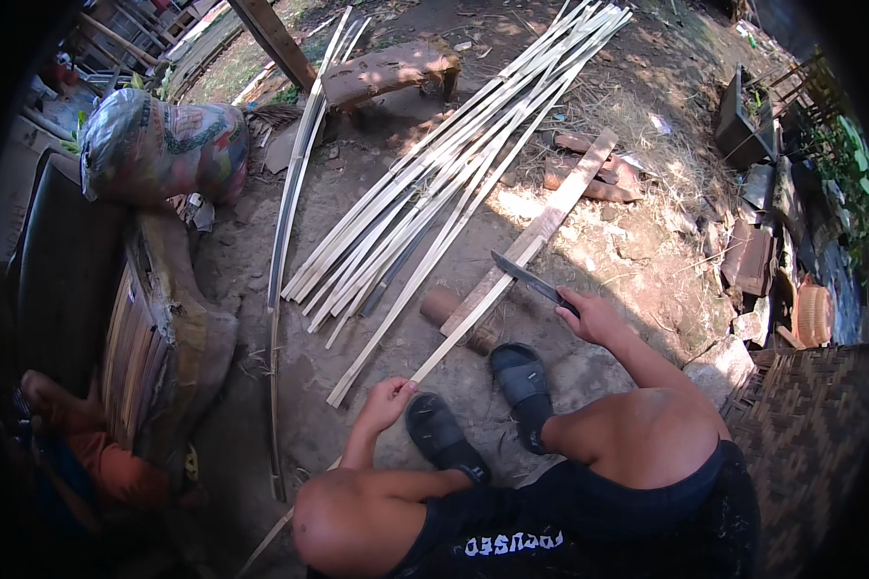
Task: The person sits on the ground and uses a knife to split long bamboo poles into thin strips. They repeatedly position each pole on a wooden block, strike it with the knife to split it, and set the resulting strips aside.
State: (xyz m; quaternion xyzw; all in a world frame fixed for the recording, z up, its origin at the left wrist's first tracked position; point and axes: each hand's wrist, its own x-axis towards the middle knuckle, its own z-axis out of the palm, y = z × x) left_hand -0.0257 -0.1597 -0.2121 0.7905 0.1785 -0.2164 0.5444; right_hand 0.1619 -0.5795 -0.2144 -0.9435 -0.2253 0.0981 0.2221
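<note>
My left hand is closed round a long pale strip that looks like split bamboo, just in front of my left foot. The strip runs up and right along a wooden plank, whose near part rests on a short round log. My right hand grips the handle of a long dark-bladed knife. Its blade lies across the strip and plank, pointing to the upper left. Behind my left hand, a pale length shows beside my left knee, apparently the same strip.
A fanned pile of bamboo strips lies ahead, with longer pieces to its left. Beyond stands a low wooden bench. A stuffed sack sits upper left; another person's orange clothing shows below. A woven mat is at right.
</note>
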